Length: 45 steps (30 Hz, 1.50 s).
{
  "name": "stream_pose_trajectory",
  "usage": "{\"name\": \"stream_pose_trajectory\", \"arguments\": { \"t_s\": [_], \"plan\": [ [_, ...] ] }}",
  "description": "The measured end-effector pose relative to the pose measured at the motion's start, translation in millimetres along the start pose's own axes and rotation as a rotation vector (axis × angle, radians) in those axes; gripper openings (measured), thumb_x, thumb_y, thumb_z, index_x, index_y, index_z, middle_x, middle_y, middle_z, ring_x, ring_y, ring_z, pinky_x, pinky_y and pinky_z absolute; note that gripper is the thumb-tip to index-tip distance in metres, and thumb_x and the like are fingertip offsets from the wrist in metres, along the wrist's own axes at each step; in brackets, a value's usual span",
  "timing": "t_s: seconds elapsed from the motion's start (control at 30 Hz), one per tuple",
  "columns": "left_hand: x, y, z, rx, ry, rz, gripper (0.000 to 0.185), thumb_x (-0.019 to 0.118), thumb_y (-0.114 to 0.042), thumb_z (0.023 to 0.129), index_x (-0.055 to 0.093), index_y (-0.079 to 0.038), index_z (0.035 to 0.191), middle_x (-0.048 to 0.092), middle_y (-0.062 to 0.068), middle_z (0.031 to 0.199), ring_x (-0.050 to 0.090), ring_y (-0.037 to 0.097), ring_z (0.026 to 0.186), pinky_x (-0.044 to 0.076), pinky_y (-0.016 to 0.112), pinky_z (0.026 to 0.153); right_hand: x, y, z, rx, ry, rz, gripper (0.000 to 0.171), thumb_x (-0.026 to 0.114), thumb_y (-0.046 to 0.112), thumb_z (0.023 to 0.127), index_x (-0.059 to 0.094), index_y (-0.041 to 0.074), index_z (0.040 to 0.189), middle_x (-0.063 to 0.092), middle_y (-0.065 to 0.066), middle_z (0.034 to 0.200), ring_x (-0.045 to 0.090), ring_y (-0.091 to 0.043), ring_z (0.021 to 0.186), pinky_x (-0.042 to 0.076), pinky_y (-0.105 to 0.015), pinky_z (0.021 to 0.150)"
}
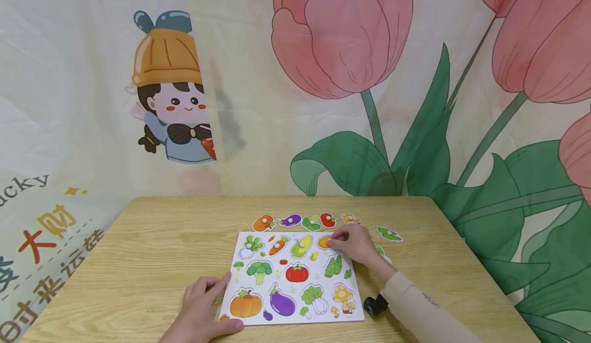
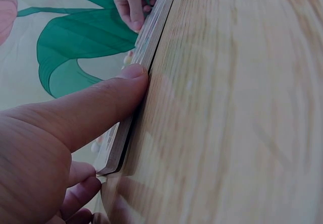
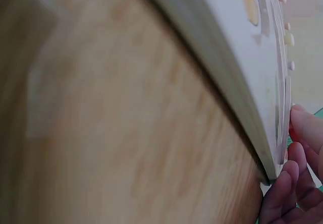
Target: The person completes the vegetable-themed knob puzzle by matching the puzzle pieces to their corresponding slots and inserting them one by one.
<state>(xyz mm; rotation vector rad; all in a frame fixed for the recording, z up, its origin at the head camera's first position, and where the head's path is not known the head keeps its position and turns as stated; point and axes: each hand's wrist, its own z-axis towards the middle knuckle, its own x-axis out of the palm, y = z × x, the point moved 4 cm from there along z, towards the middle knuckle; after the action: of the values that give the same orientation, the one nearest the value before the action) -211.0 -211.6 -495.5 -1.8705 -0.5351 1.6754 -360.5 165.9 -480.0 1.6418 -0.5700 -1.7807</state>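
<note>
A white vegetable puzzle board [image 1: 292,294] lies flat on the table. My left hand [image 1: 199,307] holds its near left corner, with the thumb along the front edge and the index finger at the left side. At the board's far right, my right hand [image 1: 354,243] pinches a round orange puzzle piece [image 1: 324,242] at its slot; the fingertips partly cover it. Knobbed radish [image 1: 251,248], carrot [image 1: 278,246] and corn [image 1: 302,246] pieces sit in the back row. In the right wrist view, thumb and fingers [image 3: 305,128] are at the board's far edge.
Behind the board lie loose pumpkin [image 1: 263,223], eggplant [image 1: 291,220], leafy green [image 1: 311,223], tomato [image 1: 328,220] and mushroom [image 1: 350,219] pieces. A green piece [image 1: 389,234] lies to the right; another [image 1: 381,252] is half hidden by my right wrist. A black object [image 1: 375,306] shows beside the right sleeve.
</note>
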Motion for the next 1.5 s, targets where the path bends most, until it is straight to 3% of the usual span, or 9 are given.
{"name": "stream_pose_trajectory", "arguments": {
  "t_s": [1.5],
  "plan": [
    [0.9, -0.8, 1.3, 0.002, -0.006, 0.006, 0.119, 0.097, -0.054, 0.068, 0.043, -0.005, 0.162, 0.043, 0.015, 0.143, 0.032, 0.043, 0.135, 0.037, 0.065, 0.109, -1.3, 3.1, 1.9, -0.003, 0.034, -0.034, 0.011, 0.086, 0.022, 0.091, 0.078, 0.015, 0.093, 0.062, 0.003, 0.079, 0.054, -0.016, 0.077, 0.042, -0.028, 0.070]
  ]
}}
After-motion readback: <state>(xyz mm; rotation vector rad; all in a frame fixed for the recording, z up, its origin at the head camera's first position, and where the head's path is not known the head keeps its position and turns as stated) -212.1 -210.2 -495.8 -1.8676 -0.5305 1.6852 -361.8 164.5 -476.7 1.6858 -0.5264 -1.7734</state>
